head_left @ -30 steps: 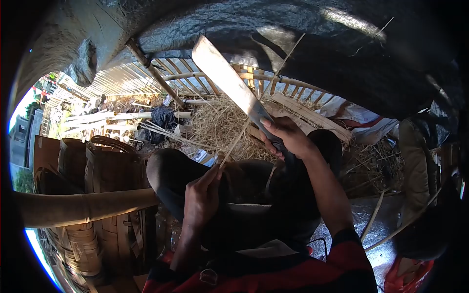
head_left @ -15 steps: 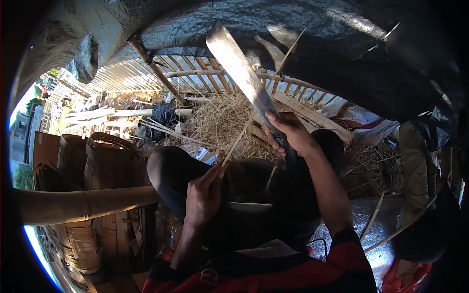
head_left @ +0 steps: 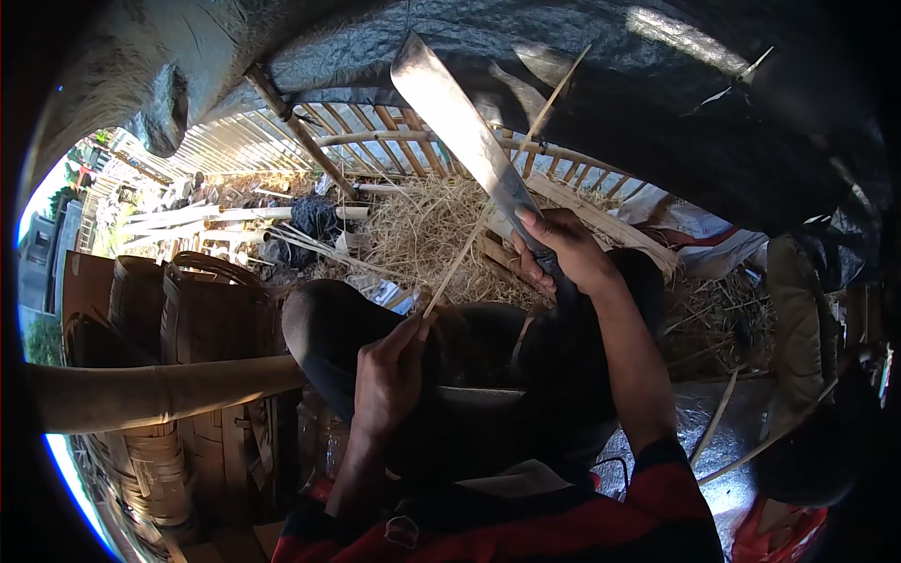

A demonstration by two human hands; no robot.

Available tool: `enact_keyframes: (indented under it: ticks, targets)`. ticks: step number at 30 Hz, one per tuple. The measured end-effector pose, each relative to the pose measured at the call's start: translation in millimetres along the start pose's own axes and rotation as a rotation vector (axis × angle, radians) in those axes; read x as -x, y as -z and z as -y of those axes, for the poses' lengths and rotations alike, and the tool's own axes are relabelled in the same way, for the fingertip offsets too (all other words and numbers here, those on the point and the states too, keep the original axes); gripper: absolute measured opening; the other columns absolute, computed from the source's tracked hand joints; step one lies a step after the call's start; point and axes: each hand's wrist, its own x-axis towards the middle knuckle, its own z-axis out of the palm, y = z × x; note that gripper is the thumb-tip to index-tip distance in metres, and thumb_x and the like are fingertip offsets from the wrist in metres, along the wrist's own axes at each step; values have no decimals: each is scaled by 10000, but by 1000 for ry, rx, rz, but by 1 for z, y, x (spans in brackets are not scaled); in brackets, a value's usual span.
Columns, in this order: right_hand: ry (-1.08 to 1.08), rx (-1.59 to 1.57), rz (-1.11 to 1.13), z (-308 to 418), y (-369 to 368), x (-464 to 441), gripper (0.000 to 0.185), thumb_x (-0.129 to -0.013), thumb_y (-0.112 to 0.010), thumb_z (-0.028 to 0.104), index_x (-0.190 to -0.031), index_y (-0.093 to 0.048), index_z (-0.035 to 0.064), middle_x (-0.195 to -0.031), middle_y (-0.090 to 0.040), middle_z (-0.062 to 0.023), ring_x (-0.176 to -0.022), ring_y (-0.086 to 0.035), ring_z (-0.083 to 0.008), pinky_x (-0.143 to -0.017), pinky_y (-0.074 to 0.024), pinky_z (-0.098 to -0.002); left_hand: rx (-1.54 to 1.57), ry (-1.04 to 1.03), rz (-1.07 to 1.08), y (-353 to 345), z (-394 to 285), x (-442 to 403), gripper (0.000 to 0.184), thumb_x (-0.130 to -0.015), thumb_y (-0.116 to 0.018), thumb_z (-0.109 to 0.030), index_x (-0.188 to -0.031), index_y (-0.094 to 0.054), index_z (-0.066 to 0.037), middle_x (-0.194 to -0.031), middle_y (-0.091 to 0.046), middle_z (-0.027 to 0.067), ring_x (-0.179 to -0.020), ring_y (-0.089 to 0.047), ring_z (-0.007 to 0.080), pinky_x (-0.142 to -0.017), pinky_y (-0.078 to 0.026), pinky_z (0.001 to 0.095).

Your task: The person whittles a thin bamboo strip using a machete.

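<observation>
My right hand [head_left: 569, 251] is wrapped round the lower end of a machete [head_left: 457, 113], with the thumb along the base of the blade. The broad blade slants up and to the left. In my left hand [head_left: 389, 373] a thin bamboo strip [head_left: 456, 263] is pinched between thumb and fingers. It runs up and to the right, passes at the machete near my right hand, and its far end sticks out beyond the blade. Whether strip and blade touch I cannot tell. Both hands are above my lap, where dark clothing hides detail.
A thick bamboo pole [head_left: 169, 392] lies at my left, beside woven baskets [head_left: 214, 314]. Ahead is a heap of shavings [head_left: 422, 235] before a bamboo fence [head_left: 375, 141]. A dark tarp [head_left: 638, 113] hangs overhead. Split bamboo pieces [head_left: 610, 223] lie at the right.
The machete and my right hand have shifted very slightly, the blade's tip a little up and left. The strip stays in my left hand, almost unmoved.
</observation>
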Motion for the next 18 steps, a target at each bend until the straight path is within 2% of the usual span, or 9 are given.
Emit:
enact_keyframes:
  ticks: [3, 8, 12, 14, 18]
  targets:
    - [-20, 16, -4, -6, -4, 2, 470, -980, -462, 457, -776, -534, 40, -503, -477, -36, -382, -438, -96, -354, -353, -234, -4, -85, -64, -4, 1, -1, 209, -922, -581, -70, -1111, -649, -11, -685, -612, 196, -568, -643, 241, -534, -453, 303]
    - [-59, -16, 52, -6, -4, 1, 454, -992, -450, 429, -769, -523, 40, -512, -476, -33, -381, -435, -96, -349, -356, -236, 7, 5, -36, 0, 2, 1, 191, -923, -587, -82, -1084, -658, -8, -654, -595, 182, -522, -592, 175, -519, -436, 295]
    - [-51, -7, 64, -11, -1, 3, 459, -989, -453, 435, -764, -520, 40, -514, -476, -33, -380, -436, -98, -350, -354, -238, 20, -5, -49, -1, 8, 2, 182, -924, -589, -91, -1066, -661, -4, -648, -590, 181, -513, -571, 160, -518, -430, 288]
    - [-57, -8, 58, -12, -1, 4, 467, -985, -456, 444, -762, -519, 39, -522, -483, -35, -380, -436, -99, -350, -353, -240, 80, 10, -60, -3, 10, 3, 184, -960, -542, -97, -1045, -663, 12, -603, -467, -18, -581, -384, 18, -502, -311, 224]
    - [-56, -37, 70, -11, -3, 7, 470, -984, -456, 449, -756, -520, 42, -519, -482, -35, -382, -438, -97, -350, -352, -238, 169, 51, 4, -2, 9, 5, 188, -966, -538, -107, -1039, -665, 11, -599, -439, -41, -573, -366, 17, -504, -292, 217]
